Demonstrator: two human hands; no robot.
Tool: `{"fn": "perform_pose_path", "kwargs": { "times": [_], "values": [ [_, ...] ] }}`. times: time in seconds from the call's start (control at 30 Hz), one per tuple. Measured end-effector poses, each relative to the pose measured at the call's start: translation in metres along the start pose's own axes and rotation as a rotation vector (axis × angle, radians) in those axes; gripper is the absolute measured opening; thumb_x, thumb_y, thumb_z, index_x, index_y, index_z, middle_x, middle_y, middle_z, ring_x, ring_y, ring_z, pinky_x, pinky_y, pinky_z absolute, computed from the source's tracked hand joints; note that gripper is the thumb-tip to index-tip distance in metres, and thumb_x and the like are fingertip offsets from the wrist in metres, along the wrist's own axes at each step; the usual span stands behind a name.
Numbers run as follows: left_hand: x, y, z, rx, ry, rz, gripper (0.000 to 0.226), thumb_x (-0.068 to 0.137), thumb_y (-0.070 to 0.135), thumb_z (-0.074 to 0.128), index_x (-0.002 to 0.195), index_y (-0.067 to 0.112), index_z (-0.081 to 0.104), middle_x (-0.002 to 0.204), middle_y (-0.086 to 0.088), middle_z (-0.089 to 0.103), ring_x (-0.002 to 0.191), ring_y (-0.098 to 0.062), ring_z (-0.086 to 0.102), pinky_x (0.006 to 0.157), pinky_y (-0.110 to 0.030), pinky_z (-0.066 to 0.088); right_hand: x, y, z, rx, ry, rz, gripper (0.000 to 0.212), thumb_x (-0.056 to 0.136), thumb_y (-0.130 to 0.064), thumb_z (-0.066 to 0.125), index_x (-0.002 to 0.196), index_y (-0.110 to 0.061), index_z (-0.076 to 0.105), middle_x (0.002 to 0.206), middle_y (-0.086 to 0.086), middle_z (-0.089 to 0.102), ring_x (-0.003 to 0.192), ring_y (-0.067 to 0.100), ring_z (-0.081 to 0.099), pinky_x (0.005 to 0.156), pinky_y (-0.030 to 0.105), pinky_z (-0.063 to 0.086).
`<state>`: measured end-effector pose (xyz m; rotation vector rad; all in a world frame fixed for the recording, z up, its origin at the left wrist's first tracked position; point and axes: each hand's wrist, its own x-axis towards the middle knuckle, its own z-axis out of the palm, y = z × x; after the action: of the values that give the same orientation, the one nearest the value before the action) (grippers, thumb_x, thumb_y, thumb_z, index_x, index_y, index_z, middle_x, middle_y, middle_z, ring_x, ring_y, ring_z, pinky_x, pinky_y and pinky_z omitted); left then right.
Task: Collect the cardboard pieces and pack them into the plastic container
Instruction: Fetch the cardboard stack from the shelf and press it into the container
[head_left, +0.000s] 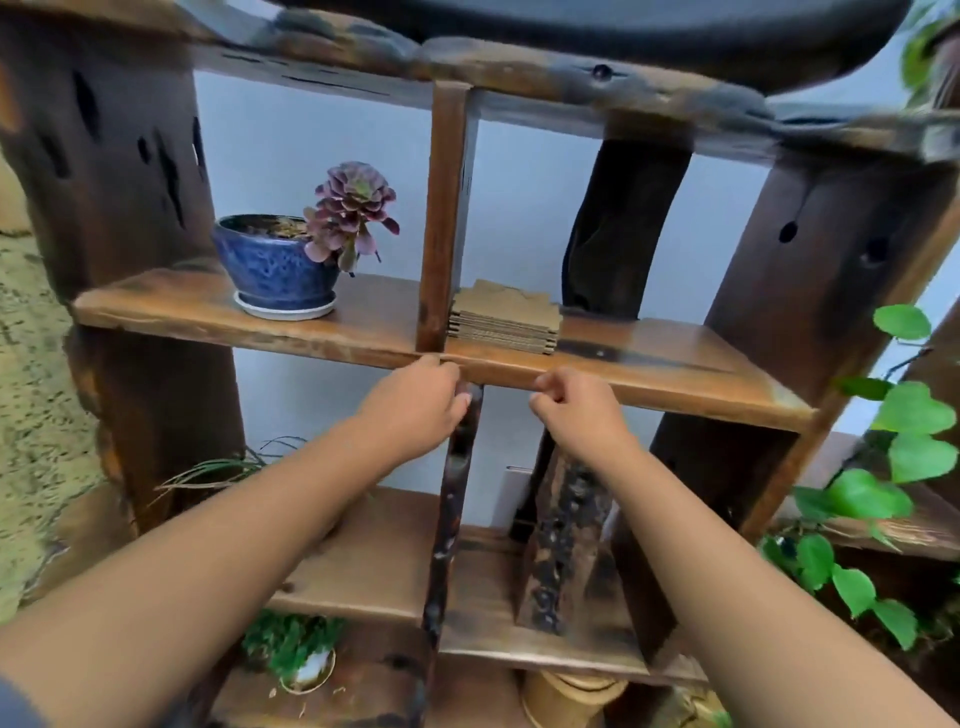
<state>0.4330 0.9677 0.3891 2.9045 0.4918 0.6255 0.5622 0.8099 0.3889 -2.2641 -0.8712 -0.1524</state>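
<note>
A stack of brown cardboard pieces (504, 317) with wavy cut edges lies on the middle wooden shelf (675, 358), just right of a thin upright post (441, 218). My left hand (415, 405) and my right hand (576, 410) hover just below and in front of the shelf's front edge, under the stack. Both have their fingers curled in and hold nothing. Neither touches the cardboard. No plastic container is in view.
A blue ceramic pot (275, 260) with a purple succulent (353, 208) stands on the shelf's left half. Thick dark wooden uprights (109, 156) frame the rack. Green vine leaves (904, 457) hang at the right. Lower shelves carry wood blocks (566, 545) and small plants (291, 644).
</note>
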Motion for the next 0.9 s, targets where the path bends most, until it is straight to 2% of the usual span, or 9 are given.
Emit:
{"fn": "perform_pose_path", "kwargs": {
  "times": [0.1,0.2,0.3,0.37,0.5,0.57,0.67,0.8,0.9],
  "values": [
    [0.025,0.004,-0.016,0.025,0.054,0.065,0.024,0.096,0.032,0.047,0.100,0.010,0.056,0.101,-0.010,0.054,0.093,-0.037,0.061,0.077,-0.044,0.050,0.038,-0.017,-0.013,0.068,0.036,0.036,0.020,0.084,-0.029,0.060,0.101,-0.021,0.066,0.088,-0.005,0.068,0.086,0.017,0.063,0.069,0.028,0.043],
    [0.048,0.013,-0.027,0.049,0.078,0.173,0.025,0.095,0.025,0.046,0.108,0.008,0.059,0.107,-0.013,0.057,0.097,-0.034,0.061,0.081,-0.042,0.049,0.072,-0.030,-0.020,0.005,0.038,0.057,0.025,0.083,-0.027,0.061,0.104,-0.015,0.067,0.102,0.005,0.069,0.097,0.024,0.062,0.082,0.034,0.047],
    [0.074,0.019,-0.030,0.079,0.077,0.215,0.028,0.095,0.021,0.048,0.115,0.004,0.057,0.114,-0.017,0.055,0.103,-0.033,0.057,0.086,-0.040,0.047,0.099,-0.033,-0.021,-0.111,0.029,0.082,0.029,0.082,-0.023,0.058,0.100,-0.003,0.066,0.102,0.015,0.067,0.097,0.032,0.061,0.079,0.039,0.047],
    [0.088,0.021,-0.029,0.075,0.053,0.173,0.032,0.094,0.018,0.050,0.124,0.004,0.051,0.121,-0.019,0.049,0.109,-0.035,0.053,0.089,-0.042,0.047,0.112,-0.031,-0.021,-0.160,-0.009,0.154,0.031,0.082,-0.023,0.056,0.105,-0.002,0.062,0.106,0.017,0.066,0.098,0.033,0.061,0.073,0.035,0.044],
    [0.105,0.025,-0.011,0.070,-0.052,0.084,0.066,0.093,0.013,0.054,0.151,0.009,0.023,0.141,-0.022,0.034,0.127,-0.041,0.040,0.101,-0.047,0.045,0.128,-0.027,-0.018,-0.228,-0.143,0.265,0.042,0.087,-0.023,0.054,0.123,-0.002,0.055,0.117,0.017,0.064,0.101,0.032,0.060,0.078,0.033,0.043],
    [0.107,0.028,0.004,0.138,-0.111,0.050,0.069,0.095,0.019,0.053,0.153,0.006,0.018,0.145,-0.023,0.031,0.133,-0.043,0.033,0.107,-0.049,0.040,0.131,-0.026,-0.014,-0.266,-0.124,0.247,0.040,0.088,-0.022,0.049,0.120,0.000,0.058,0.118,0.019,0.064,0.105,0.035,0.061,0.081,0.034,0.044],
    [0.104,0.028,0.024,0.215,-0.078,0.002,0.068,0.097,0.026,0.051,0.153,0.001,0.019,0.149,-0.024,0.030,0.139,-0.043,0.027,0.109,-0.048,0.040,0.134,-0.027,-0.010,-0.263,-0.110,0.239,0.036,0.089,-0.022,0.049,0.116,0.000,0.058,0.112,0.018,0.064,0.104,0.035,0.061,0.081,0.036,0.045],
    [0.104,0.024,0.036,0.247,-0.016,0.036,0.066,0.101,0.028,0.041,0.153,-0.001,0.013,0.151,-0.029,0.025,0.140,-0.048,0.021,0.115,-0.050,0.031,0.144,-0.025,-0.017,0.138,-0.149,0.431,0.026,0.088,-0.025,0.058,0.106,-0.008,0.050,0.099,0.013,0.059,0.095,0.032,0.062,0.089,0.046,0.054],
    [0.103,0.022,0.038,0.197,0.019,0.036,0.065,0.100,0.030,0.041,0.152,0.001,0.017,0.151,-0.028,0.026,0.141,-0.048,0.021,0.113,-0.049,0.033,0.149,-0.026,-0.022,0.357,-0.171,0.563,0.029,0.089,-0.030,0.063,0.110,-0.016,0.047,0.100,0.009,0.054,0.096,0.029,0.059,0.079,0.044,0.055]
  ]
}}
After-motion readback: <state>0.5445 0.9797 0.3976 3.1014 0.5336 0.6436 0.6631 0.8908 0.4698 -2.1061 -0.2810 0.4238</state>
